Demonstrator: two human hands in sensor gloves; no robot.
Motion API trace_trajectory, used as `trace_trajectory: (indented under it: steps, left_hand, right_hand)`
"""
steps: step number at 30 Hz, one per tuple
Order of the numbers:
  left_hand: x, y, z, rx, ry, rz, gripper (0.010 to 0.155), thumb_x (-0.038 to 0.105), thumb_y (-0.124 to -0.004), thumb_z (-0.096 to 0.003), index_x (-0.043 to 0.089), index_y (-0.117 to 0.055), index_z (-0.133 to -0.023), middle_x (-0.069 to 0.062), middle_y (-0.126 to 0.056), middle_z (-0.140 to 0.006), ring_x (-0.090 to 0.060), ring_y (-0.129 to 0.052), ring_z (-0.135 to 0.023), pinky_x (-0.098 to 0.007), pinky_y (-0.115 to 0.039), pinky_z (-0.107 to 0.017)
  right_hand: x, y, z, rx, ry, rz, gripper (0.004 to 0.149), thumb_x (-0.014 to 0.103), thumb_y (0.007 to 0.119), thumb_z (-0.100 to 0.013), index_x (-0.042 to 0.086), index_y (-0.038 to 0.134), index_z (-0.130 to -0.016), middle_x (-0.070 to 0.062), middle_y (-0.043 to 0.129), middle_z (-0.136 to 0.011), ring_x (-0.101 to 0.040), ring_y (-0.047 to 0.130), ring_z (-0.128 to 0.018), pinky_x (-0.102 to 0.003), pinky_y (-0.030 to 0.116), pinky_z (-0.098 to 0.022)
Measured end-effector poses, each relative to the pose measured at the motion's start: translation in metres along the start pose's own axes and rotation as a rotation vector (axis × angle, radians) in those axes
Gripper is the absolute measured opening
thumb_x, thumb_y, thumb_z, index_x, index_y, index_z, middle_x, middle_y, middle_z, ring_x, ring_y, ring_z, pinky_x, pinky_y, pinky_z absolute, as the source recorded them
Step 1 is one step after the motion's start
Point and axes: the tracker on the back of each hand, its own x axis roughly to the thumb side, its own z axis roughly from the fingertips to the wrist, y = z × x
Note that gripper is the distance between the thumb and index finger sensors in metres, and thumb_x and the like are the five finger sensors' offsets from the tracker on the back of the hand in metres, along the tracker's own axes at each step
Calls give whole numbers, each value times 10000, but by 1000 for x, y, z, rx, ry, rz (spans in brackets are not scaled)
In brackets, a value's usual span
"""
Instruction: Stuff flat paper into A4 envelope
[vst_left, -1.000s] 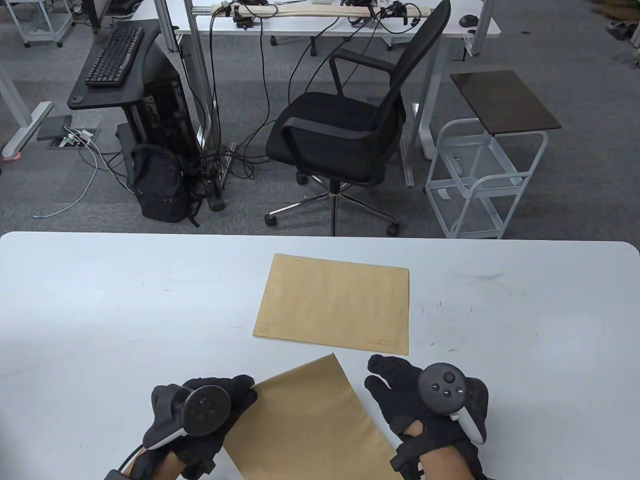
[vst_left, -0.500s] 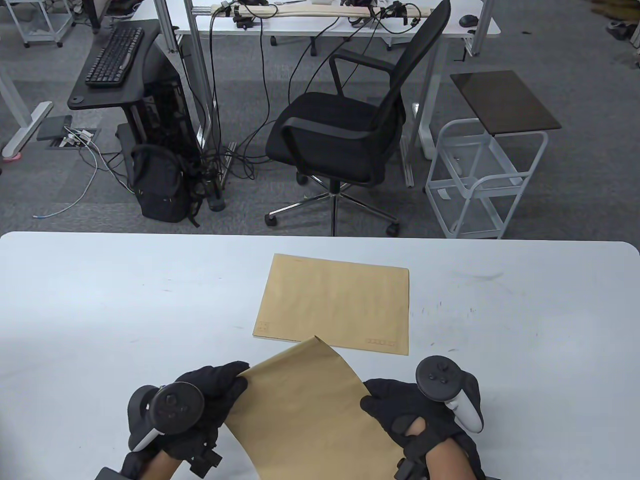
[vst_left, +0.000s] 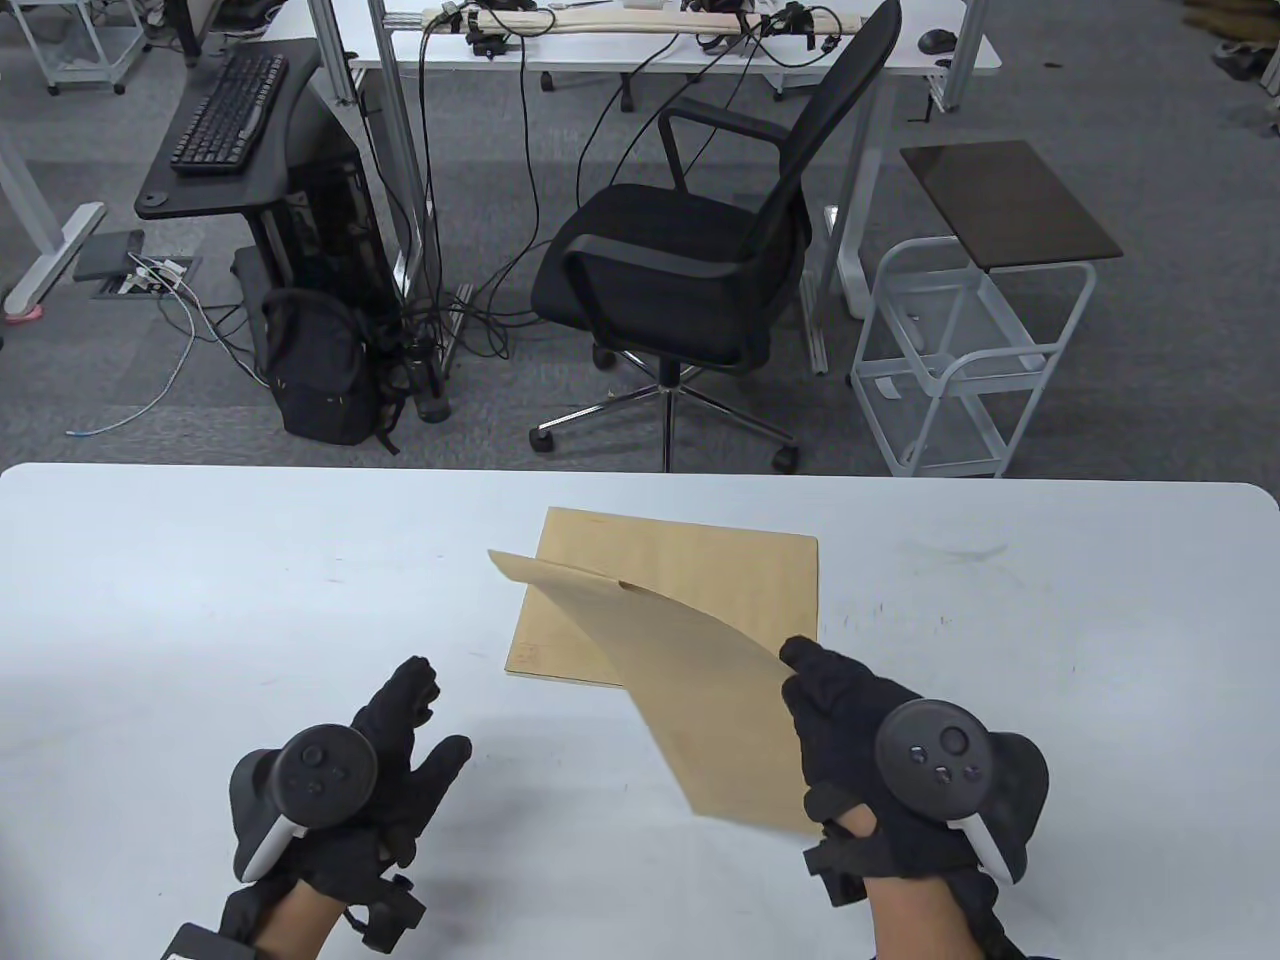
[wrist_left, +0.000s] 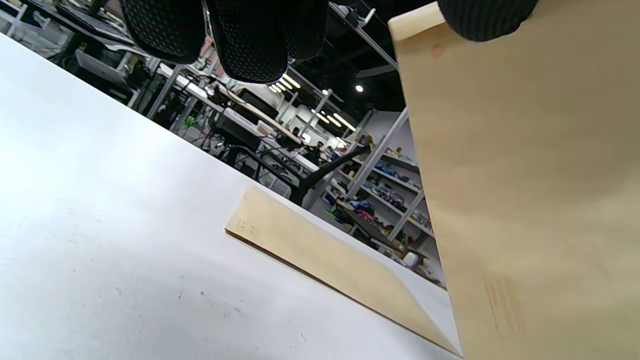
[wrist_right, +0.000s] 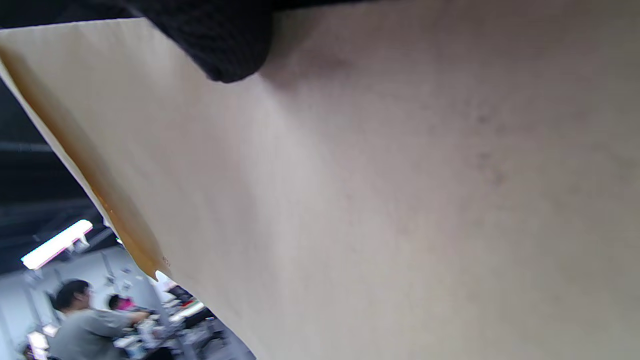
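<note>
My right hand (vst_left: 810, 730) grips the near right edge of a brown envelope (vst_left: 690, 680) and holds it up off the white table (vst_left: 200, 600). The envelope curves, and its far corner hangs over a second brown envelope (vst_left: 720, 570) that lies flat at the table's middle. My left hand (vst_left: 435, 715) is open and empty to the left, apart from both. In the left wrist view the held envelope (wrist_left: 525, 175) fills the right side and the flat one (wrist_left: 330, 255) lies beyond. In the right wrist view a fingertip (wrist_right: 225, 50) presses on the held envelope (wrist_right: 400, 200).
Beyond the table's far edge stand a black office chair (vst_left: 690, 270) and a white trolley (vst_left: 970, 350). A backpack (vst_left: 320, 370) sits on the floor at the left.
My left hand has let go of the envelope and opened. My right hand has lifted the envelope up and away, over the flat one.
</note>
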Motion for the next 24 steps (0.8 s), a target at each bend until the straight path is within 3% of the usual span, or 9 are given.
trace_trajectory:
  steps: [3, 5, 11, 19, 24]
  left_hand:
    - [4, -3, 0, -19, -27, -26, 858, 594, -673, -442, 174, -358, -1121, -64, -561, -1135, -327, -793, -998, -557, -733, -725]
    - [6, -4, 1, -22, -38, -34, 854, 594, -673, -442, 179, -362, -1121, -61, -563, -1136, -326, -792, -1001, -558, -730, -728]
    - [12, -17, 1, -77, -60, -30, 849, 593, -672, -444, 184, -366, -1122, -62, -561, -1138, -326, -785, -1008, -560, -725, -734]
    - [13, -19, 1, -102, -60, 2, 849, 593, -674, -443, 190, -368, -1123, -74, -550, -1150, -332, -755, -1051, -568, -716, -746]
    - [12, -18, 1, -97, -60, 5, 846, 592, -675, -444, 192, -372, -1124, -35, -556, -1150, -331, -757, -1050, -570, -716, -745]
  right_hand:
    - [18, 2, -23, -87, -38, 158, 409, 429, 827, -483, 326, 832, -879, 32, 894, -809, -259, 967, -709, -530, 772, -543]
    - [25, 13, -38, -52, -63, 229, 412, 433, 822, -490, 321, 824, -886, 29, 887, -816, -263, 959, -719, -537, 762, -552]
    - [36, 65, -72, -24, -125, 514, 414, 435, 819, -495, 332, 806, -896, 43, 878, -825, -246, 940, -753, -533, 749, -574]
    - [34, 179, -39, 258, -247, 629, 449, 445, 813, -492, 343, 765, -927, 48, 851, -857, -246, 924, -779, -532, 747, -579]
    - [13, 227, -19, 438, -151, 556, 478, 448, 818, -487, 359, 735, -949, 47, 798, -910, -265, 889, -816, -551, 726, -592]
